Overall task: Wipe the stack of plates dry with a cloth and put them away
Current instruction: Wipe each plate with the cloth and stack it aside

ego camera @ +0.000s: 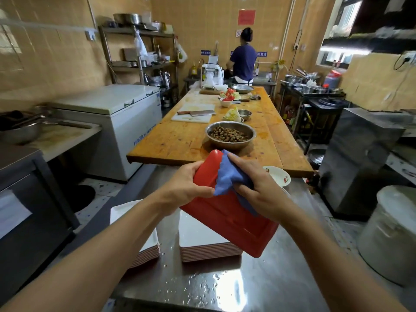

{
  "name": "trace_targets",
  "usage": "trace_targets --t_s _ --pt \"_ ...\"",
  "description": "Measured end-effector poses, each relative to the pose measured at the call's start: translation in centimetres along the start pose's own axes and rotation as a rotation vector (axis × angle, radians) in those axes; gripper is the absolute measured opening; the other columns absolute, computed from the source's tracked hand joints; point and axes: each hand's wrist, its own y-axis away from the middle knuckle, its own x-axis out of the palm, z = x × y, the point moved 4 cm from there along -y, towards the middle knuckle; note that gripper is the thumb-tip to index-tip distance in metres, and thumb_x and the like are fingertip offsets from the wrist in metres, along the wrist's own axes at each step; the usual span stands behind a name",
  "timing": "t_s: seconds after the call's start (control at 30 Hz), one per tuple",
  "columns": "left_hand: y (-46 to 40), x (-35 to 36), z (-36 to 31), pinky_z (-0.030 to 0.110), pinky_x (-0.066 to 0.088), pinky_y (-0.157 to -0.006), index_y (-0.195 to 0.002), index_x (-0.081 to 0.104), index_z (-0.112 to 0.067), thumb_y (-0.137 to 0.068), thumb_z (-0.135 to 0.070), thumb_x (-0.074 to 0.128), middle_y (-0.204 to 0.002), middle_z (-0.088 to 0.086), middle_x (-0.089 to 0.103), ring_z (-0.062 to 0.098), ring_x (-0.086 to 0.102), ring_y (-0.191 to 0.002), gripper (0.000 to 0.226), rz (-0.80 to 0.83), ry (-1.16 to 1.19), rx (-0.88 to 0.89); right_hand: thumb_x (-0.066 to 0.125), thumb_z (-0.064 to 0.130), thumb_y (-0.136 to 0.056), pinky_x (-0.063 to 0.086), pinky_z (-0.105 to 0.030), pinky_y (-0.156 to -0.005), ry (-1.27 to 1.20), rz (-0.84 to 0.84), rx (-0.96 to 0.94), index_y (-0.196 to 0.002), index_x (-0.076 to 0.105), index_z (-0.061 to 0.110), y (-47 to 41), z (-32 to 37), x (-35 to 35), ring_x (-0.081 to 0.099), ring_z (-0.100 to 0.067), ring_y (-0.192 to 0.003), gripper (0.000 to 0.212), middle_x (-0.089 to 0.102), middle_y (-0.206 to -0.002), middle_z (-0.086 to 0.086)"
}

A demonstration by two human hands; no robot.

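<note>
Head view is showing the left hand [189, 183] gripping the upper left edge of a red plate [227, 212], thumb over its back, holding it tilted in the air above the steel counter [258, 284]. Right hand [254, 185] is pinching a bunched blue cloth [227, 174] and pressing it against the plate's upturned underside near the top. Both hands are clamped, one on the plate, the other on the cloth.

By my reading, the wiping step is under way on this one plate. Next it is calling for the cloth to sweep down over the rest of the back, then a flip to reach the face, then setting the plate away.

Plate is rectangular with rounded corners, glossy red underneath with a raised foot ridge; its face is hidden. Right below it is sitting a stack [209, 246] of like plates, white faces up, and a second stack [144, 244] is sitting just to the left. Water droplets are lying on the counter nearer the camera. Beyond, a steel bowl [230, 135] of peanuts is resting on a long wooden table [171, 140]
</note>
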Motion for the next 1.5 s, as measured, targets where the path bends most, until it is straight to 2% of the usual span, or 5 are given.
trace_targets --t_s 0.33,0.77,1.07,1.3,1.5 --pt "1.8 -2.9 1.8 0.027 0.055 -0.063 -0.109 0.061 -0.016 -0.057 -0.014 0.076 -0.090 0.003 0.072 0.019 0.071 -0.079 0.054 -0.175 0.190 -0.059 0.044 0.030 -0.090 0.036 -0.034 -0.098 0.230 -0.070 0.011 -0.144 0.035 0.024 0.4 -2.0 1.1 0.046 -0.024 -0.116 0.055 0.047 -0.130 -0.008" --pt "0.5 -2.4 4.0 0.042 0.054 -0.078 -0.104 0.063 -0.015 -0.083 -0.002 0.061 -0.095 0.012 0.068 0.027 0.065 -0.082 0.025 -0.340 0.529 -0.246 0.032 0.030 -0.089 0.001 0.003 -0.102 0.219 -0.091 0.061 -0.147 0.020 0.028 3.3 -3.6 1.4 0.010 0.001 -0.136 0.059 0.003 -0.151 0.017" --pt "0.0 0.2 5.1 0.044 0.051 -0.060 -0.103 0.059 -0.013 -0.089 -0.017 0.060 -0.083 0.013 0.070 0.028 0.067 -0.071 0.015 -0.436 0.792 -0.401 0.054 0.021 -0.086 0.018 -0.048 -0.116 0.524 -0.170 -0.117 -0.144 0.036 0.012 4.0 -1.6 4.8 0.020 -0.027 -0.142 0.061 0.031 -0.152 -0.011" --pt "1.3 0.8 5.8 0.048 0.044 -0.098 -0.115 0.057 -0.003 -0.099 -0.035 0.040 -0.113 0.021 0.063 0.031 0.063 -0.099 0.039 -0.436 0.885 -0.399 0.042 0.041 -0.089 0.011 -0.043 -0.119 0.210 -0.124 -0.127 -0.149 0.015 0.016 2.7 1.5 9.7 0.015 -0.018 -0.145 0.070 0.020 -0.155 0.000" --pt "3.1 0.1 6.5 0.033 0.055 -0.073 -0.105 0.062 -0.015 -0.099 -0.035 0.040 -0.098 0.010 0.070 0.021 0.068 -0.089 0.030 -0.421 0.830 -0.337 0.038 0.034 -0.094 0.015 -0.039 -0.118 0.158 -0.088 -0.112 -0.144 0.033 0.016 0.3 3.6 11.5 0.018 -0.017 -0.144 0.054 0.026 -0.154 -0.004"
